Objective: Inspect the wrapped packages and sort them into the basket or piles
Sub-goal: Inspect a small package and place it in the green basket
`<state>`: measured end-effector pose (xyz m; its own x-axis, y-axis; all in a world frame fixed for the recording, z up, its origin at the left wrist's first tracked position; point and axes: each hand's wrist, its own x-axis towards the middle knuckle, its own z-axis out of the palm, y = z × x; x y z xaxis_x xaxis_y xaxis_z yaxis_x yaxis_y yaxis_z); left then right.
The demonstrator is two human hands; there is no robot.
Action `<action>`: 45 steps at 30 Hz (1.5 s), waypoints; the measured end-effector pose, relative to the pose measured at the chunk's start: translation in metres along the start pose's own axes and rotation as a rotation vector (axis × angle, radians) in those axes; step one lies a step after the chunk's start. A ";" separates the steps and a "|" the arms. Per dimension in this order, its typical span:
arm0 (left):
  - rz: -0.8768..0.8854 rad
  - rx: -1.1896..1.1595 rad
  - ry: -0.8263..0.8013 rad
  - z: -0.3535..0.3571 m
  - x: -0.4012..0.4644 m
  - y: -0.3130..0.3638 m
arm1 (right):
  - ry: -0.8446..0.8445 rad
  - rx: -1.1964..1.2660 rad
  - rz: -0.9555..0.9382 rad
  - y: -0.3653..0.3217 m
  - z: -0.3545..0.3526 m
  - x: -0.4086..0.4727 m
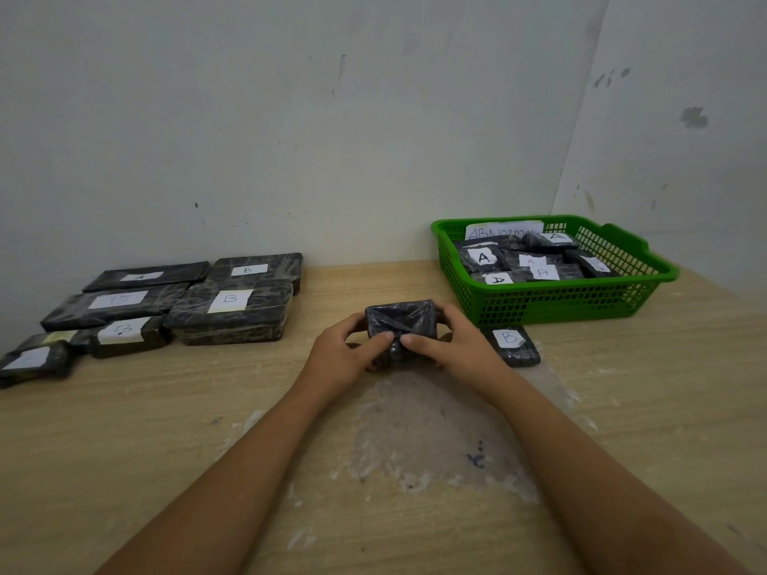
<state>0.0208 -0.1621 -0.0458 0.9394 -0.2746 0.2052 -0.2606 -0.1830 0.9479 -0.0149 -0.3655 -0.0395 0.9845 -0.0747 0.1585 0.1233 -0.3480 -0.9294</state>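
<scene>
A small black wrapped package (400, 319) is at the table's middle, held between both hands with no label showing. My left hand (346, 354) grips its left side, thumb on the near face. My right hand (452, 346) grips its right side the same way. A green basket (552, 302) at the back right holds several black packages labelled A and a paper sign. One small package marked B (512, 345) lies in front of the basket, just right of my right hand. A pile of black packages (166, 302) labelled A and B lies at the left.
The wooden table (186, 429) has a worn, pale scuffed patch (431, 433) near its middle under my forearms. White walls meet in a corner behind the basket. The left pile reaches the table's left edge.
</scene>
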 end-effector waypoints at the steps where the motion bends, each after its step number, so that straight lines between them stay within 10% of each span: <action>1: 0.004 -0.006 0.014 0.001 -0.001 0.001 | 0.023 -0.016 -0.018 0.001 0.001 0.000; 18: 0.098 0.007 0.242 0.015 -0.007 0.018 | 0.214 -0.124 -0.156 -0.018 0.012 -0.011; 45: 0.081 0.050 0.178 0.014 -0.009 0.018 | 0.229 0.011 -0.083 -0.011 0.011 -0.004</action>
<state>0.0040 -0.1766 -0.0337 0.9383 -0.1196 0.3244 -0.3435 -0.2150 0.9142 -0.0184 -0.3509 -0.0333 0.9171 -0.2569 0.3049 0.2051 -0.3517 -0.9134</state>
